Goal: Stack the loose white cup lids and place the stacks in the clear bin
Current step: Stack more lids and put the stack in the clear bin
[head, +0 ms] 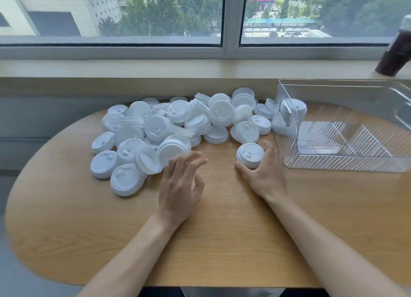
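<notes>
No brand, label or writing could be read anywhere. A wide window (pixel 200 14) filled the far side of the room, showing buildings and trees, with a pale sill (pixel 155 68) below it. Against the sill stood an oval table (pixel 211 241) of light wood grain, its far edge tucked under the ledge. On the table's far right corner sat the clear bin (pixel 347 127), ribbed plastic with a curved handle cut-out in its left wall; it looked tilted toward the person, though I could not tell for sure. One white lid showed through that wall. A dark drink cup (pixel 394 50) stood on the sill above the bin.

The pile of loose lids (pixel 169 127) sprawled from the table's far middle toward its left edge: white, round, domed sip lids, some flipped, a few nested.

The left hand (pixel 180 185) hovered just beside the pile's near edge, fingers spread and lightly bent, holding nothing. The right hand (pixel 264 174) curled thumb and fingers round a short stack of lids (pixel 249 154) near the bin's near-left corner.
</notes>
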A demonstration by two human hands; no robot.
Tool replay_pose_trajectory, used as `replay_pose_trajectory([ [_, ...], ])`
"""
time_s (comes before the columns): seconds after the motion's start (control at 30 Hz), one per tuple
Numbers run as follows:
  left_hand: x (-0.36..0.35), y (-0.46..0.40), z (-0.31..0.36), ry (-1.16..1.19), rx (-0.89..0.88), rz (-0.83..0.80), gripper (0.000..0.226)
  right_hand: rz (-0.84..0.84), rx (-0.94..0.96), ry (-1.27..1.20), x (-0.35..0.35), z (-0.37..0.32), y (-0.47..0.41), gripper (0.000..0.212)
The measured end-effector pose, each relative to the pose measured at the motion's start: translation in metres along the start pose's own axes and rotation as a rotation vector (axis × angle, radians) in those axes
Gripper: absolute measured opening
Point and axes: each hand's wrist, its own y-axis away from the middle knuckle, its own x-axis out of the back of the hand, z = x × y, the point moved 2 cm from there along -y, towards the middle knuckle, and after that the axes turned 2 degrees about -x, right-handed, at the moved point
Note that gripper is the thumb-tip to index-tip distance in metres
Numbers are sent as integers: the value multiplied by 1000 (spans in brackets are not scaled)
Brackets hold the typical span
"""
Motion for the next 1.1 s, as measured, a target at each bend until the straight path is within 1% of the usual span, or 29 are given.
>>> replay_pose_trajectory([
  [0.07,11,4,-17,-102,88,16,53,-3,5,15,-2,0,-3,91],
  [0.13,19,6,-30,-186,203,-7,63,-10,25,-2,-1,2,0,87],
  [0.2,23,5,-36,-234,275,-46,72,-35,46,-39,2,2,6,87],
  [0.3,22,3,-38,-257,315,-95,79,-105,81,-78,6,0,20,93],
  [0.43,20,2,-39,-254,366,-135,79,-166,133,-95,13,-2,41,97],
  [0.53,20,3,-38,-261,369,-150,75,-180,154,-90,16,-2,50,100],
  [0.6,19,3,-38,-279,351,-180,77,-178,166,-84,17,-3,54,100],
  [0.73,15,1,-37,-321,306,-265,83,-163,190,-59,17,-2,55,94],
  [0.83,12,-1,-37,-344,276,-248,80,-152,191,-40,15,-3,51,88],
  [0.97,11,-3,-39,-339,280,-196,80,-137,181,-32,14,-6,45,85],
  [1.1,11,1,-35,-272,248,-148,79,-129,160,-73,15,-5,44,85],
])
